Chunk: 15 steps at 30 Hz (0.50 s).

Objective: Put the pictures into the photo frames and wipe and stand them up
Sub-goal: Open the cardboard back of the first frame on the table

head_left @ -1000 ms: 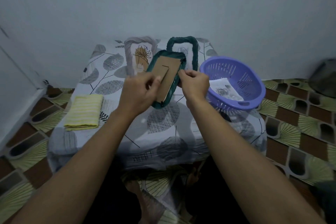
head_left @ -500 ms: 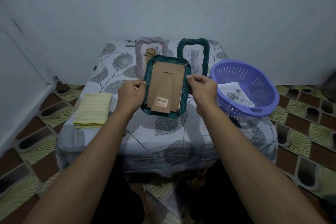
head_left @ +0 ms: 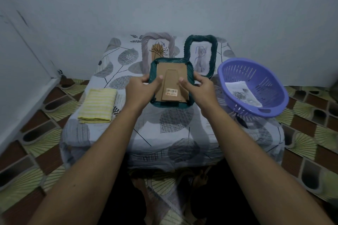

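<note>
Over the table, the green frame you had tilted a second ago is now squared up, back facing you. Picture looks loaded, so wiping and standing remain. Your left hand grips its left edge and your right hand its right, fingers curled round the rim and thumbs pressing the cardboard backing.

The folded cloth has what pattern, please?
The cloth is yellow-and-white striped; head view shows it.
</note>
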Available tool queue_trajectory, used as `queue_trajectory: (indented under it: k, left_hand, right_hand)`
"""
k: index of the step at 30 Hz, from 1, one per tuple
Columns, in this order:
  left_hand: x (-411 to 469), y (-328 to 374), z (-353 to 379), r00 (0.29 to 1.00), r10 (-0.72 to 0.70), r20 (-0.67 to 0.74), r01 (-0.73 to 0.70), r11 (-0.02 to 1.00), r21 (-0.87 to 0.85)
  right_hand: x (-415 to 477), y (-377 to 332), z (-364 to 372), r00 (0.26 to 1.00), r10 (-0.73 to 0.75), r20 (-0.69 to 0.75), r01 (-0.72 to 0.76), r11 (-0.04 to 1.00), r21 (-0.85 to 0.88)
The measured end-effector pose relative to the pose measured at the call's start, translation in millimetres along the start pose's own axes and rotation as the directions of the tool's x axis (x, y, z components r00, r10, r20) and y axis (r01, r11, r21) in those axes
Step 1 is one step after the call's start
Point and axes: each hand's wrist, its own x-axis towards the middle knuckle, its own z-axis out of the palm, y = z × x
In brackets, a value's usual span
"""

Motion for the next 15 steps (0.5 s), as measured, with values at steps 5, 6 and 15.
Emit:
queue_trajectory:
  k: [5, 6, 15]
  left_hand:
    - [-5, -6, 7, 0.999, 0.027, 0.032, -0.03, 0.997, 0.071]
    - [-7, -8, 8, 0.999, 0.037, 0.023, -0.039, 0.995, 0.089]
    - [-19, -38, 21, 0.998, 0.036, 0.049, -0.05, 0.942, 0.332]
  right_hand:
    - [-1, 1, -2, 1.0, 0.002, -0.025, -0.004, 0.998, -0.068]
    - [-1, 2, -2, 0.999, 0.018, -0.036, -0.021, 0.995, -0.095]
    - [-2, 63, 3, 0.992, 0.089, -0.086, -0.112, 0.942, -0.317]
